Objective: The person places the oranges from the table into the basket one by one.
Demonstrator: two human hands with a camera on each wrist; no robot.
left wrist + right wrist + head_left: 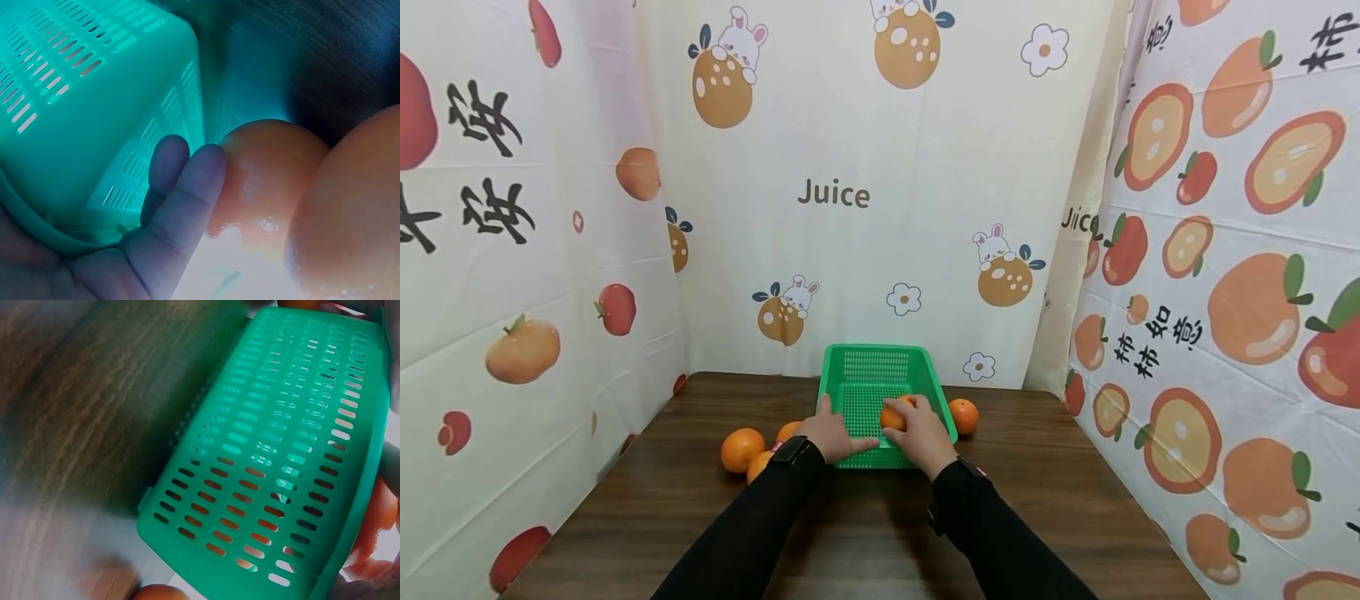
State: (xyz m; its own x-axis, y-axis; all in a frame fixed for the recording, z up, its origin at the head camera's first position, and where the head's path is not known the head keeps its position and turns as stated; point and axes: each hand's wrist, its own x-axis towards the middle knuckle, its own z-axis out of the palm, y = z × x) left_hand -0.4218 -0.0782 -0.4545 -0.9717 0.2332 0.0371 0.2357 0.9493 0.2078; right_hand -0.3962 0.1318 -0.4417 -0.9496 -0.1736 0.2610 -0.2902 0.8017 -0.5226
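A green slotted basket [848, 364] stands at the back of the table. My right hand [925, 435] grips an orange [891, 417] over the basket's right part, fingers and thumb curled round it. Just behind that orange, more orange peel shows by the fingertips. At the basket's front left corner is my left hand [829, 435], with its index finger straight and its thumb stretched along the front rim. In the left wrist view, its fingers [178, 212] lie between the basket wall [94, 131] and a shiny orange [269, 175], the fingertip right at the peel.
Several oranges [742, 450] lie left of the basket, partly behind my left wrist. Another orange [963, 416] sits close to the basket's right side. The brown wooden table [1060, 492] is bounded by fruit-print cloth [880, 250] at the back and sides.
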